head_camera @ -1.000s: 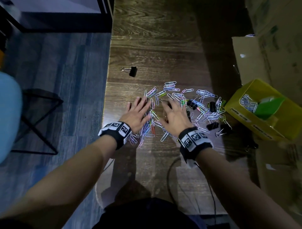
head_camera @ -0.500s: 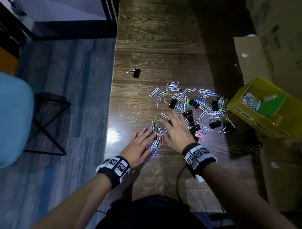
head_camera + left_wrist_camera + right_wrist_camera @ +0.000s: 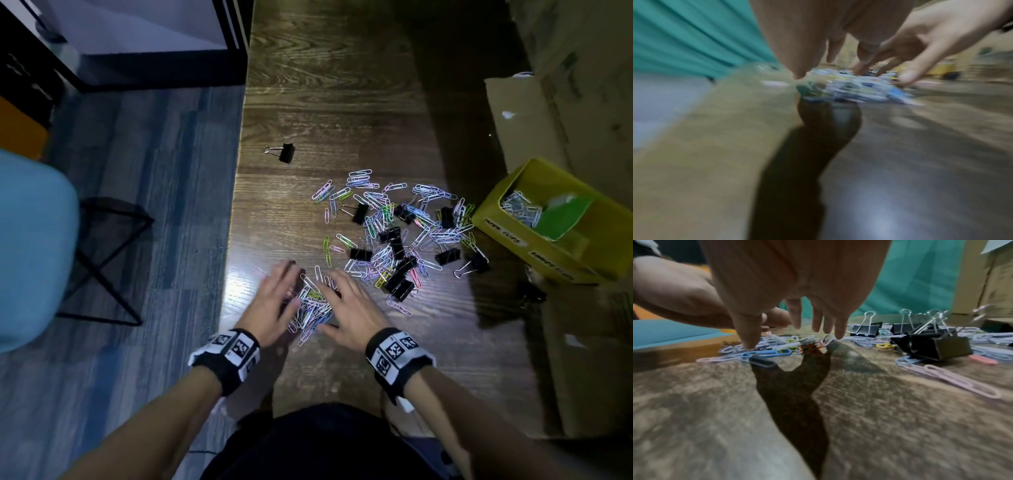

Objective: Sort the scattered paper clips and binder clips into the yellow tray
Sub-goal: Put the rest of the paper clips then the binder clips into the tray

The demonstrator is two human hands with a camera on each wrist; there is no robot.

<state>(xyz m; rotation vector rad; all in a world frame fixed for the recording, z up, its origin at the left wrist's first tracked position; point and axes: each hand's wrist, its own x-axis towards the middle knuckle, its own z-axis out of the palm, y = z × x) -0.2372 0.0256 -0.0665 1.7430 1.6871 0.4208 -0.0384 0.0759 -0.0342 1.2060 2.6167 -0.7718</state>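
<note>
The bench [image 3: 342, 102] is dark wood-grain, glossy under the glare near its left edge. Paper clips [image 3: 376, 219] look like smooth coloured wire; binder clips [image 3: 937, 345] are matt black with shiny metal handles. Boxes [image 3: 548, 113] are matt cardboard.

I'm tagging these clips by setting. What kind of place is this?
Probably an office or storeroom: a dark wooden desk strewn with paper clips, cardboard boxes stacked alongside, and grey-blue carpet tiles on the floor.
</note>
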